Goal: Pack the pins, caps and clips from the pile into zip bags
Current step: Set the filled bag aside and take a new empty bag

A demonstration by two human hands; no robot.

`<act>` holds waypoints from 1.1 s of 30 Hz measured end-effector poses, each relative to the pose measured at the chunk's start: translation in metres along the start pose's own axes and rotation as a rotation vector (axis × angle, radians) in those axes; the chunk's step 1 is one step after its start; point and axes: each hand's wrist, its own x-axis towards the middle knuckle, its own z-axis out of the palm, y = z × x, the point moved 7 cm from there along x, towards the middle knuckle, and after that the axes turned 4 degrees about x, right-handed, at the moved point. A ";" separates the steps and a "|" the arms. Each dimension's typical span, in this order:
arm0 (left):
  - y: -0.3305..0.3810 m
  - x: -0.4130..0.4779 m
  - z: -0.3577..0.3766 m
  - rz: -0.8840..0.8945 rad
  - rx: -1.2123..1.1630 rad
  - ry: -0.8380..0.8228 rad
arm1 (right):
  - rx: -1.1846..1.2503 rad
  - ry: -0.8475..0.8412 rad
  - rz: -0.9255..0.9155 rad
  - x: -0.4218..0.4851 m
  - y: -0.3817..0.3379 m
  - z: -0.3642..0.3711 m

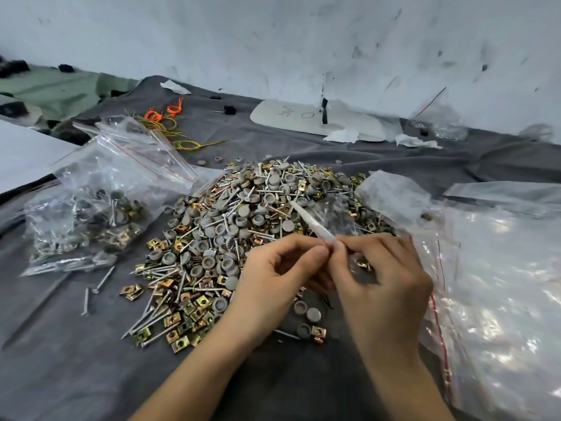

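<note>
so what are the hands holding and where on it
A clear zip bag, pinched at its near end by the left hand and right hand.

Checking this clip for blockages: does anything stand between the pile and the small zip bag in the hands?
Nothing visible does. The left hand and right hand pinch the zip bag by its top strip just above the pile. Whether the bag's mouth is open cannot be told.

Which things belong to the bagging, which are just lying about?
Job: pile of grey caps, silver pins, brass clips; clear zip bag pinched between left hand and right hand; filled clear zip bags; empty clear zip bags.
Stray: orange and yellow wires; white marked board.
</note>
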 end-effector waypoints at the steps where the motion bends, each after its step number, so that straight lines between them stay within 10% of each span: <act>1: 0.001 0.000 0.000 0.001 0.001 -0.012 | 0.016 -0.036 -0.004 0.001 0.000 0.002; 12: -0.003 -0.001 0.008 -0.049 0.119 -0.228 | 0.552 -0.653 0.474 -0.003 0.029 0.027; 33: -0.001 -0.006 0.015 -0.037 0.164 -0.404 | 0.467 -0.562 0.350 0.001 0.032 0.014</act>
